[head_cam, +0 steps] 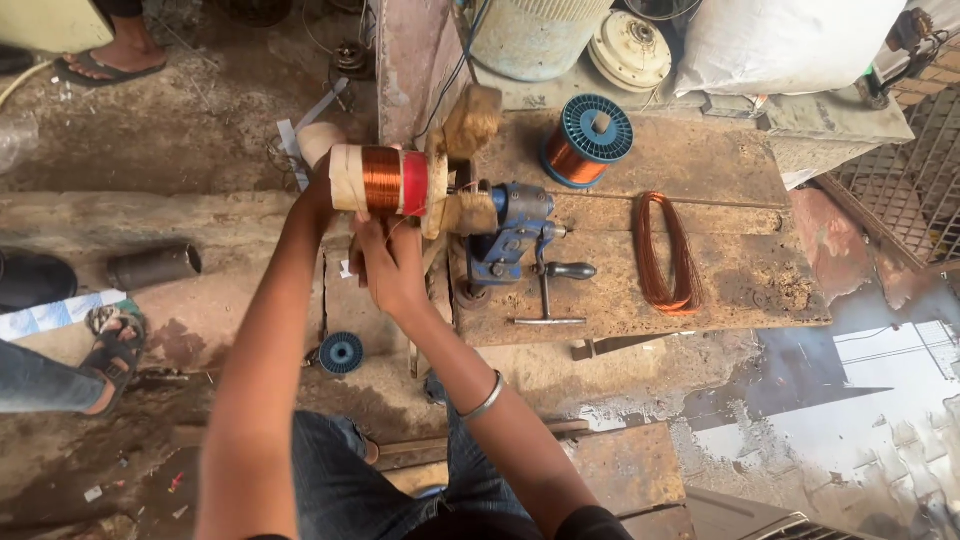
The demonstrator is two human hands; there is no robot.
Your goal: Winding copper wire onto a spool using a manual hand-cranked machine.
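You are steadying the copper coil former with your left hand clasping its end, your right hand pinching the wire beneath, judging winding needs even tension.

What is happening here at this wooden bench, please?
A person sits at a worn wooden bench where a blue hand-cranked winder is mounted. On its shaft sits a former wound with copper wire. The left hand is at the former's far end, and the right hand is just under the winding, fingers against it. On the bench lie a blue spool of copper wire and a loose copper coil. Another blue spool lies on the ground.
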